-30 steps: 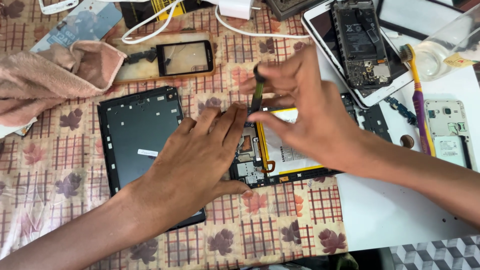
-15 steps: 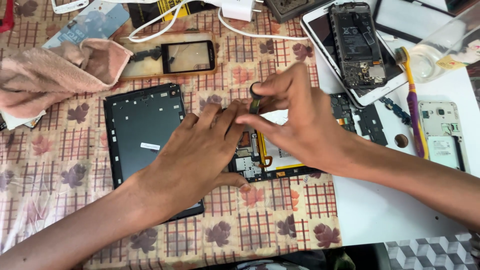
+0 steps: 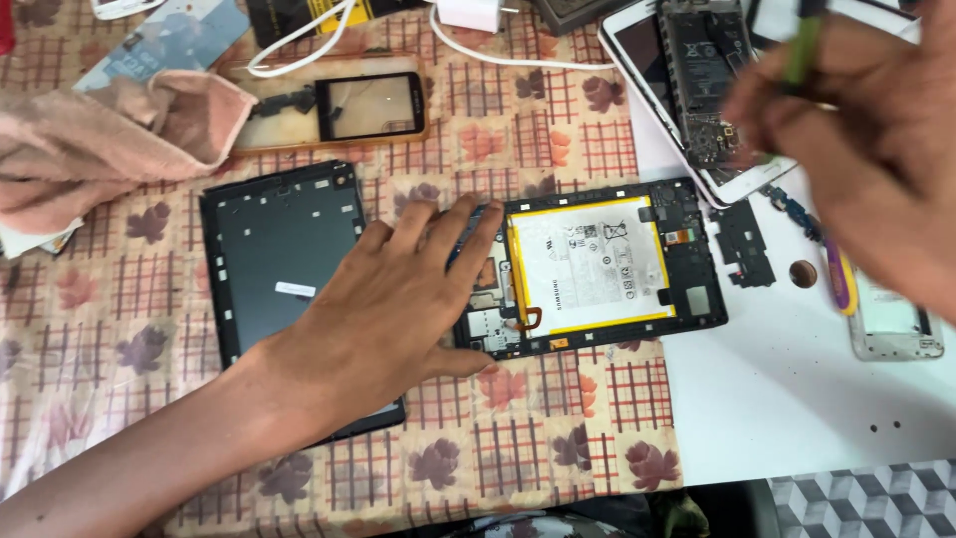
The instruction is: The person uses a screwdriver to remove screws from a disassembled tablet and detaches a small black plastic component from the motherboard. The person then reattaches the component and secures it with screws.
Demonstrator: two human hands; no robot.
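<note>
Moved: right hand (image 3: 866,139) had lifted off the tablet (image 3: 597,264) since half a second before and swung up to the right, blurred, over the opened phone (image 3: 697,90).
Right hand: curled shut round a thin green tool (image 3: 803,45); tool tip not visible.
Left hand (image 3: 398,299): open, flat, fingers spread; fingertips pressed on the tablet's left edge, over the circuit board (image 3: 488,319).
Tablet: back off, lying on the patterned cloth (image 3: 518,438), right end just over the white board (image 3: 777,399); battery (image 3: 593,264) bare, white with a yellow rim.
Back cover (image 3: 279,269): black, beside the tablet, partly under the left wrist.
Loose parts: small black piece (image 3: 742,244) and a brown disc (image 3: 803,274) on the white board, near the tablet.
Risk, battery: a sharp tool brought down carelessly could likely pierce or dent the soft cell.
Risk, board: bare fingers resting on it could bend or smear contacts.
Risk, parts: a fast sweeping hand could knock the small pieces off the board.
</note>
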